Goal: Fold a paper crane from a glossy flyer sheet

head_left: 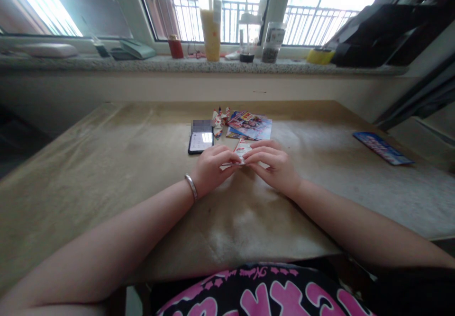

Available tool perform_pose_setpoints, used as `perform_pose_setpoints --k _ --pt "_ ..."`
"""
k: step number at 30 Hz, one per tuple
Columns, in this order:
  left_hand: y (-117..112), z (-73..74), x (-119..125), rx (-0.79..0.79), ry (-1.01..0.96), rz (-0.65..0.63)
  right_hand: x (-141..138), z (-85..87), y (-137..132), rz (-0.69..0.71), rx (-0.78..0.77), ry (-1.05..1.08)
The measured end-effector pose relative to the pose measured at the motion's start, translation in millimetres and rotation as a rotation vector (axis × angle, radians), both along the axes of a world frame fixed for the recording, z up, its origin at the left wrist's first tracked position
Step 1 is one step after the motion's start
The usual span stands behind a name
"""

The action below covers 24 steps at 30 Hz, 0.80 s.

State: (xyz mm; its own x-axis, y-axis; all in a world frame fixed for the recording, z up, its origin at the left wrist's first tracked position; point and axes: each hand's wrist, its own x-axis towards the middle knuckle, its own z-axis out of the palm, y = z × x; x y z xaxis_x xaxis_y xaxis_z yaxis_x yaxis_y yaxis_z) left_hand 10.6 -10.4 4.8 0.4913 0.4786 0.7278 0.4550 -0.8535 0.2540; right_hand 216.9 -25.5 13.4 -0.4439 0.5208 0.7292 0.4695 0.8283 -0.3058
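Note:
A small piece of white paper with red print [242,148] lies between my hands near the middle of the table. My left hand [216,165] pinches its near left edge between thumb and fingers; a silver bracelet [191,186] circles that wrist. My right hand [272,164] has its fingers over the paper's right side, with the thumb at the near edge. Part of the paper is hidden under the fingers. Just beyond, a phone [201,140] lies with its screen lit, beside folded paper pieces [218,121] and a stack of colourful printed sheets [250,125].
A blue printed leaflet [382,148] lies at the table's right side. Along the windowsill [142,65] stand a tall cup with yellow contents [210,27], a red-capped container [175,47], a clear jar [273,43], a yellow item [320,56] and a black bag [373,36].

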Motion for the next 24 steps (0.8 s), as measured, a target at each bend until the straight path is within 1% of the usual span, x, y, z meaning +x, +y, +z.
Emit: perform_pose_setpoints --k 4,10,14,18,21,24 --pt "-2.0 1.0 1.9 0.028 0.027 -0.027 -2.7 0.4 -2.5 0.019 -0.012 -0.011" --pt "-0.3 -0.1 1.1 -0.026 -0.059 -0.028 -2.8 -0.7 -0.8 0.005 -0.014 0.021" --pt "0.3 -0.3 0.6 -0.048 -0.025 -0.042 -3.8 -0.7 -0.9 0.006 -0.002 -0.032" --pt "-1.0 -0.1 1.1 -0.028 0.013 -0.055 -4.9 -1.0 -2.0 -0.012 0.004 -0.070" --pt "-1.6 -0.6 1.7 -0.011 0.034 -0.037 -5.5 -1.9 -1.6 -0.014 0.011 -0.079" --pt "-1.5 -1.1 1.9 -0.031 0.035 -0.011 -6.1 -3.1 -0.1 -0.008 0.017 -0.073"
